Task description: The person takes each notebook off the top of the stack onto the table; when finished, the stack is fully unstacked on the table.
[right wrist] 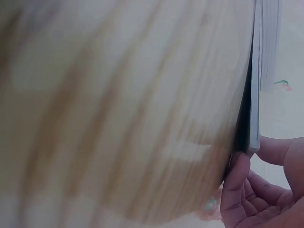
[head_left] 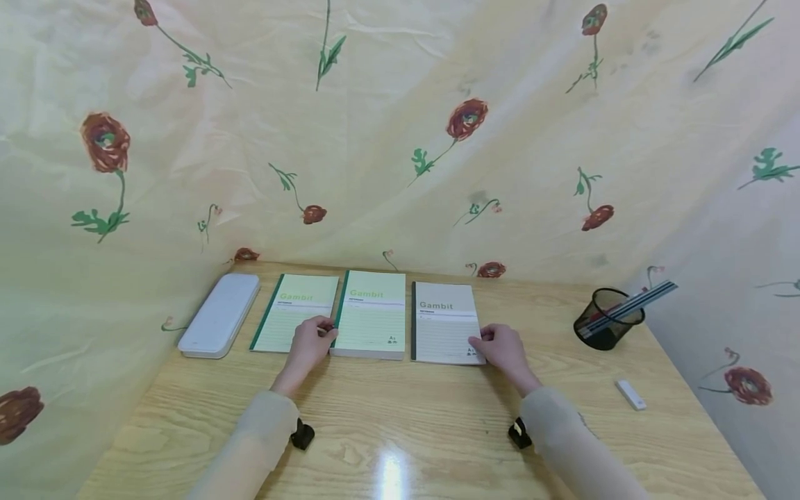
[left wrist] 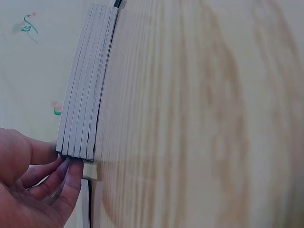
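Three sets of Gambit notebooks lie in a row in the head view. My left hand pinches the lower left edge of the middle green-spined notebook stack, thumb on the cover side and fingers at the spine. Several layered notebooks show in that stack in the left wrist view. To its left lies a green-spined notebook. At the right, my right hand holds the lower right corner of a dark-spined notebook between thumb and fingers. Its near edge is tilted up off the table in the right wrist view.
A white case lies at the table's left edge. Back right stands a black mesh pen holder with striped sticks leaning out. A small white bar lies in front of it. Floral cloth hangs behind the wooden table.
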Action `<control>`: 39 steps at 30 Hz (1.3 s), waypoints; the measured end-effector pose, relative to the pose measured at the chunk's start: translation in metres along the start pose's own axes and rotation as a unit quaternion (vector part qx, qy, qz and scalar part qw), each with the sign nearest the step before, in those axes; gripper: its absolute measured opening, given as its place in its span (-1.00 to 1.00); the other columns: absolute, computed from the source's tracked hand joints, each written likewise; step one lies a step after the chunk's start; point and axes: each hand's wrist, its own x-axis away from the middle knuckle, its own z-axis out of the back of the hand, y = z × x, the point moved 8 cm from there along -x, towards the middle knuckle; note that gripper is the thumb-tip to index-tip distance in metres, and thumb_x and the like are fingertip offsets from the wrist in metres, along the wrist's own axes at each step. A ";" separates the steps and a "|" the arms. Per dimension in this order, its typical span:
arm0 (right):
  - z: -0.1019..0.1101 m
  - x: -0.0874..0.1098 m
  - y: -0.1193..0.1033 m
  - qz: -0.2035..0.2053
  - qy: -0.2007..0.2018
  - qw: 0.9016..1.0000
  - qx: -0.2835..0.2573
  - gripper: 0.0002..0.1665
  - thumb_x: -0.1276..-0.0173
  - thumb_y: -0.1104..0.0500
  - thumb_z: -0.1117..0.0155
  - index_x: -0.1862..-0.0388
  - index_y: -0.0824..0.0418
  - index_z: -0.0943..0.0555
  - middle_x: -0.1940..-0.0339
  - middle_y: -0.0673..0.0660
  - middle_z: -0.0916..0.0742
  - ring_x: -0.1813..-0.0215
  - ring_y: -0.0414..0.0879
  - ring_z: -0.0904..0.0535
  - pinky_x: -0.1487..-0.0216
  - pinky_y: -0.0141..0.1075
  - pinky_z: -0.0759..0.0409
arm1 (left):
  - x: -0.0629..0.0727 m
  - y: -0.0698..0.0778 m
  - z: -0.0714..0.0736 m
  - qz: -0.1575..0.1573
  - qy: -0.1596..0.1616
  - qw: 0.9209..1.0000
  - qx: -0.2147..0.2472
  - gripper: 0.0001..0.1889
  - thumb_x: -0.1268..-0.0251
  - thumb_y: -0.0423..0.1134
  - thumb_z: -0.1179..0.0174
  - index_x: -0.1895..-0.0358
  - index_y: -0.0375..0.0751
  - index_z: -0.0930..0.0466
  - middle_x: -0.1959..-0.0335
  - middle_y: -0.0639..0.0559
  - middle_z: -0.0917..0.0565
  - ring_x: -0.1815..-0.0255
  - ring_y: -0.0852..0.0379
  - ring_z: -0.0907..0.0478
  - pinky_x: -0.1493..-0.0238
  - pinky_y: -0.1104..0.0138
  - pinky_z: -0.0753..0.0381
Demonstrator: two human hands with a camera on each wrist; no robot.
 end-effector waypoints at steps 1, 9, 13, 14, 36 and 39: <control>0.000 0.000 -0.001 -0.001 0.000 1.000 0.002 -0.66 -0.33 0.14 -0.38 0.16 0.43 -0.66 0.37 0.18 -0.68 0.36 -0.03 -0.52 0.36 -0.28 -0.46 | 0.000 0.000 0.000 0.000 0.000 1.000 0.000 -0.78 -0.37 -0.41 -0.23 0.00 -0.43 -0.63 0.16 -0.18 -0.67 0.14 -0.06 -0.60 0.12 0.14 -0.61; -0.002 -0.001 0.001 -0.013 -0.011 1.000 0.004 -0.67 -0.36 0.14 -0.35 0.12 0.42 -0.64 0.34 0.19 -0.68 0.35 -0.03 -0.52 0.36 -0.27 -0.48 | 0.000 0.000 0.001 0.001 -0.001 1.000 0.001 -0.78 -0.37 -0.41 -0.22 -0.01 -0.44 -0.63 0.15 -0.18 -0.67 0.15 -0.05 -0.59 0.13 0.15 -0.61; -0.002 0.000 0.001 -0.017 -0.019 1.000 0.003 -0.66 -0.36 0.13 -0.33 0.10 0.41 -0.63 0.32 0.19 -0.68 0.33 -0.02 -0.53 0.34 -0.26 -0.49 | 0.001 0.000 0.001 0.002 -0.001 1.000 0.002 -0.78 -0.37 -0.41 -0.22 -0.02 -0.44 -0.63 0.15 -0.18 -0.67 0.15 -0.05 -0.59 0.13 0.16 -0.60; -0.002 0.000 0.001 -0.016 -0.021 1.000 0.005 -0.66 -0.37 0.13 -0.33 0.09 0.42 -0.63 0.31 0.20 -0.68 0.32 -0.02 -0.53 0.34 -0.26 -0.50 | 0.001 0.000 0.001 0.003 -0.002 1.000 0.003 -0.78 -0.37 -0.41 -0.22 -0.02 -0.44 -0.62 0.15 -0.18 -0.67 0.15 -0.05 -0.59 0.13 0.16 -0.60; 0.009 -0.004 -0.033 0.032 -0.027 0.998 0.046 -0.54 -0.39 0.03 -0.32 -0.03 0.39 -0.63 0.21 0.22 -0.71 0.25 0.02 -0.60 0.21 -0.12 -0.56 | 0.001 0.001 0.001 0.005 -0.008 1.000 -0.005 -0.77 -0.38 -0.40 -0.21 -0.02 -0.42 -0.63 0.15 -0.16 -0.67 0.14 -0.04 -0.60 0.14 0.16 -0.62; 0.006 -0.005 -0.039 0.037 -0.027 0.998 0.042 -0.56 -0.39 0.02 -0.32 -0.01 0.37 -0.63 0.21 0.21 -0.71 0.25 0.01 -0.60 0.20 -0.12 -0.56 | 0.001 0.001 0.001 0.006 -0.008 1.000 -0.004 -0.78 -0.38 -0.39 -0.21 -0.02 -0.42 -0.63 0.15 -0.16 -0.67 0.14 -0.04 -0.60 0.14 0.16 -0.62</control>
